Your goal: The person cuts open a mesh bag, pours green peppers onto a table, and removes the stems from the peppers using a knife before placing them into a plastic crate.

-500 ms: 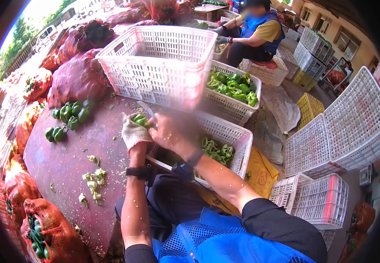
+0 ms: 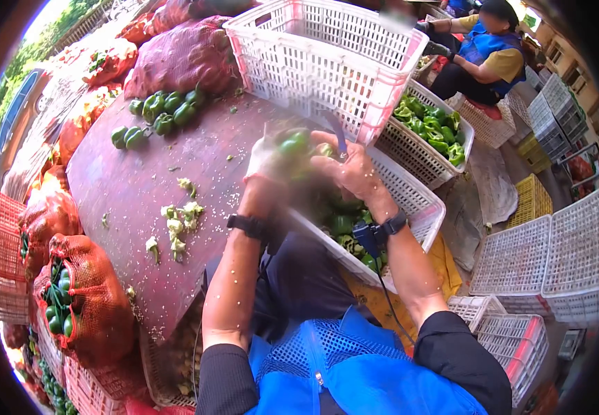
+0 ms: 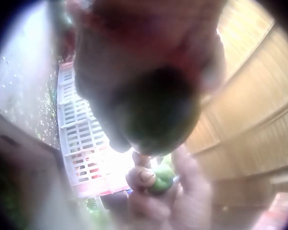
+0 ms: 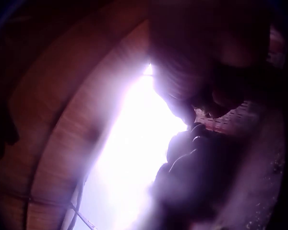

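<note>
In the head view, the gloved left hand (image 2: 265, 159) grips a green pepper (image 2: 294, 143) above the table edge. Close on its right, the bare right hand (image 2: 356, 173) holds a curved tool (image 2: 339, 130) upright and pinches a small pale green piece (image 2: 324, 149). Seen from the left wrist, the whole pepper (image 3: 158, 115) looks dark and large, with the green piece (image 3: 164, 179) between the right hand's fingers (image 3: 146, 178) just beyond it. Beneath the hands, a white crate (image 2: 420, 211) holds green peppers. The right wrist view is too dark and glaring for detail.
Whole peppers (image 2: 164, 114) and pale cores (image 2: 176, 225) lie on the reddish table (image 2: 116, 200). An upright white crate (image 2: 313, 72) stands behind the hands, near a crate of cut peppers (image 2: 429, 131). Net sacks (image 2: 95, 297) line the left; another person (image 2: 489, 55) sits back right.
The head view has shifted, so the scene sits further right. The hands are further apart, and a small piece now shows in the right hand's fingers.
</note>
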`<state>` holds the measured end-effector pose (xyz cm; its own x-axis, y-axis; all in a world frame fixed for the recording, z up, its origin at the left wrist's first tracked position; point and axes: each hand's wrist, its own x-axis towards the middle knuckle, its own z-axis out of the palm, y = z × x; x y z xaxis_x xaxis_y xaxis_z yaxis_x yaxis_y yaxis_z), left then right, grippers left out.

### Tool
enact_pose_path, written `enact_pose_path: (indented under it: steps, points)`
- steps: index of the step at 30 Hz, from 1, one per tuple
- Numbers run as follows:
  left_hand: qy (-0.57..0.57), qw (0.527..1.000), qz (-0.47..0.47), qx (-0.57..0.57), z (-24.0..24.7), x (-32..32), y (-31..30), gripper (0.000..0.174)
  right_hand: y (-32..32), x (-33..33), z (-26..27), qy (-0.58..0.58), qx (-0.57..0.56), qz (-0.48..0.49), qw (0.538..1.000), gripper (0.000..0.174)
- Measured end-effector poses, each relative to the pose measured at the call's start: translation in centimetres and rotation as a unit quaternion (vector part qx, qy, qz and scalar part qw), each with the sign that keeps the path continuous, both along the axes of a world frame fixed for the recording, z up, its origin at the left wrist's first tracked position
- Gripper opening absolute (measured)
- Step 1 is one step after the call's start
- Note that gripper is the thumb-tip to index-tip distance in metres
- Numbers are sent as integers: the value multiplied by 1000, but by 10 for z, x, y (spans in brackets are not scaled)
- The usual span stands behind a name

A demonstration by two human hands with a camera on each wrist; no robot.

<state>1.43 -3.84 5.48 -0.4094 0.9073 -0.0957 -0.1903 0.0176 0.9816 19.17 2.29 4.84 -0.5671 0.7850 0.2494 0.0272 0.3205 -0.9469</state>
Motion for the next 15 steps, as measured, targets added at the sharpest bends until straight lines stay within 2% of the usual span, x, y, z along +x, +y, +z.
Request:
enact_pose_path:
  steps: [1, 2, 3, 4, 5, 7, 11, 13, 15]
  points:
    - [77, 997, -25, -12, 0, 0, -1, 33, -4, -1, 9, -53, -13, 7, 999, 45]
    - [77, 997, -25, -15, -4, 0, -2, 33, -5, -1, 10, -53, -15, 7, 998, 45]
    - [203, 977, -9, 63, -8, 1, -4, 25, -6, -1, 10, -63, -42, 18, 997, 49]
    - [327, 935, 6, 141, -12, 0, -5, 25, -7, -3, 10, -70, -68, 29, 995, 52]
    - [327, 934, 8, 141, -13, -2, -3, 25, -4, -6, 5, -70, -68, 31, 995, 52]
    - [206, 978, -24, -24, -4, 0, -3, 35, -3, -13, -7, -72, 64, 0, 995, 44]
    - [153, 986, -26, -56, 3, 3, -6, 31, -6, -20, -15, -79, 0, -14, 997, 43]
    - [327, 945, 24, -8, 0, 8, -11, 33, -5, -25, -22, -62, 36, -17, 997, 54]
    - [362, 931, 35, 3, -2, 6, -12, 33, -7, -26, -21, -60, 18, -9, 998, 51]
